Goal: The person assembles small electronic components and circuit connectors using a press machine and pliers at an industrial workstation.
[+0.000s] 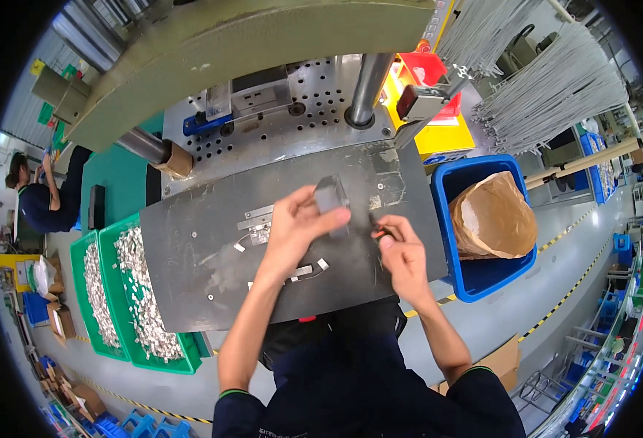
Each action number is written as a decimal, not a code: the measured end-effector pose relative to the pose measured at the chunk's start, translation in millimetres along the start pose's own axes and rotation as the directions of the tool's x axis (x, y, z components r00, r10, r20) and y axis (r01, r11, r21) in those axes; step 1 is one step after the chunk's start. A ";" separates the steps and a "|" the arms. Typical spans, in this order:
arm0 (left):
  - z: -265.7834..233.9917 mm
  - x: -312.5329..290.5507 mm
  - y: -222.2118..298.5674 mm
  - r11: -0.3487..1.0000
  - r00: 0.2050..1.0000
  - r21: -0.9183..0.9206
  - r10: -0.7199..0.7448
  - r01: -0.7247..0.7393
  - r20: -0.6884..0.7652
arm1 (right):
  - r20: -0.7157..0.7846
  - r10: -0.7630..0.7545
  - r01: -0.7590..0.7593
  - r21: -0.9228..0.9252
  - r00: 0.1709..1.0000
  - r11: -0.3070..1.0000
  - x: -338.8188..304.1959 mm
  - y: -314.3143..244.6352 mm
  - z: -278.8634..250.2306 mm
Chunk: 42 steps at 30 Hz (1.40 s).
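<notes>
My left hand [292, 223] is closed on a grey rectangular block [330, 194], raised above the dark worktable [182, 255] and slightly blurred. To its right, my right hand [403, 255] pinches a small, dark, slim tool [377, 225] whose exact kind is too blurred to make out. Flat metal pieces [259, 228] lie on the table just left of my left hand, partly covered by it. Nearer to me rest small white-ended parts joined by thin wire [309, 271], close to my left wrist.
A press with a perforated metal bed [321, 109] and thick steel columns [370, 91] stands at the far side. Two green bins [182, 365] of small silvery pieces sit at left. At right is a blue bin [461, 292] with a brown paper bag [493, 219]. Another person [47, 190] sits far left.
</notes>
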State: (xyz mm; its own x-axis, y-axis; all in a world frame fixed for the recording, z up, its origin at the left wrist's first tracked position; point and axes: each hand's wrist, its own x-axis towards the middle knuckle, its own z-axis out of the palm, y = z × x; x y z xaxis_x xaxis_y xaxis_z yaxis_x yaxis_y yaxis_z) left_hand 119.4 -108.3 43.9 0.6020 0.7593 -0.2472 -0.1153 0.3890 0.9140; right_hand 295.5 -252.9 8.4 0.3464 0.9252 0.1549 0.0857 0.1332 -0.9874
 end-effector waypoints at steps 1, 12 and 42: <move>2.3 -15.0 -3.3 0.994 0.999 -0.103 0.036 -0.039 -0.030 | 0.091 -0.045 0.050 -0.057 0.995 0.997 0.2 -5.4 4.2; 7.4 -85.2 -16.2 0.533 0.742 0.821 0.631 -0.202 -0.227 | 0.002 -0.330 0.295 -0.455 0.944 0.840 1.5 -18.2 20.8; -59.2 -147.2 -72.7 0.457 0.899 0.801 0.379 -0.387 0.218 | 0.767 -0.042 0.516 -0.388 0.640 0.764 -4.4 -31.6 54.4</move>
State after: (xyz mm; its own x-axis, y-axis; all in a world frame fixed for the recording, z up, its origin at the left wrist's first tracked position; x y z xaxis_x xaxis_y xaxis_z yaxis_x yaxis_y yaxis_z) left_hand -7.6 -217.5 -5.3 0.6702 0.7162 0.1946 0.3468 -0.5340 0.7711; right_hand 240.5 -241.8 37.1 -0.4988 0.8590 0.1151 0.6067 0.4409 -0.6614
